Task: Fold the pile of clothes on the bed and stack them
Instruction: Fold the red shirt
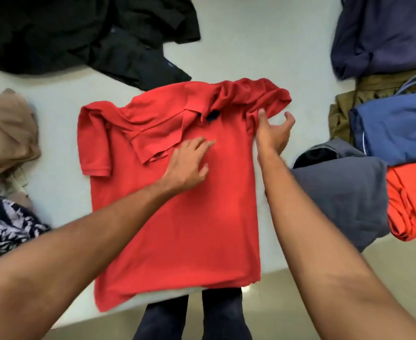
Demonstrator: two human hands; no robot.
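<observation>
A red polo shirt (177,217) lies spread on the pale bed (263,45), collar at the far end, hem hanging over the near edge. Its right sleeve is bunched up at the far right; the left sleeve lies flat. My left hand (189,165) presses flat on the chest with straight fingers. My right hand (273,131) is at the shirt's right shoulder edge, thumb against the bunched sleeve, fingers loosely curled beside the fabric; whether it pinches the cloth I cannot tell.
Loose black clothes (79,33) lie at the far left. A tan garment (5,133) and a leaf-print one (3,217) sit left. Folded grey (342,197), blue (396,128), orange (413,202), olive and navy (383,33) items sit right.
</observation>
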